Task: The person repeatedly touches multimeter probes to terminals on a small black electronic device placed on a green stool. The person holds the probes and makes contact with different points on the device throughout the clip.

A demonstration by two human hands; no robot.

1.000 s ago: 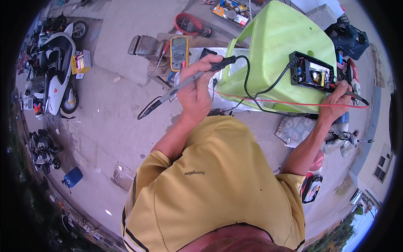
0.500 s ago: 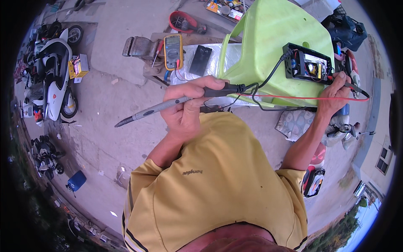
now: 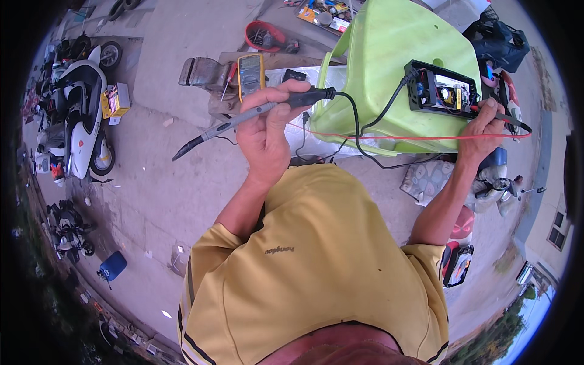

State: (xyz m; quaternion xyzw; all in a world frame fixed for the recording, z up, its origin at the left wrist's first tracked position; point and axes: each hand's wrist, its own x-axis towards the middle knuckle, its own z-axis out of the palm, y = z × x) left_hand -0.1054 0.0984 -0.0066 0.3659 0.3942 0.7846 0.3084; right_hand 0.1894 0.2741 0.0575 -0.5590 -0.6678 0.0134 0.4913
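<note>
My left hand (image 3: 266, 125) is closed around a grey marker pen (image 3: 226, 126) and a black cable plug (image 3: 309, 97); the pen's dark end points down to the left. From the plug a black cable loops below the green plastic stool (image 3: 380, 67). On the stool lies an opened black charger case (image 3: 420, 103) with its circuit parts exposed. My right hand (image 3: 483, 131) pinches a test probe (image 3: 508, 118) at the case's right end; its tip is mostly hidden by my fingers. A red lead (image 3: 401, 137) runs left from the probe. Beyond my left hand lies a yellow multimeter (image 3: 251, 76).
A bench vise (image 3: 207, 73) and a red-handled screwdriver (image 3: 230, 78) are left of the multimeter. Behind stand a red bowl of small parts (image 3: 258, 36) and a tray of oddments (image 3: 325, 18). A parked scooter (image 3: 85, 115) and a yellow box (image 3: 117, 100) stand at left.
My left hand has risen away from me with the pen and plug, now covering part of the multimeter and the black panel behind it. My right hand stays at the case.
</note>
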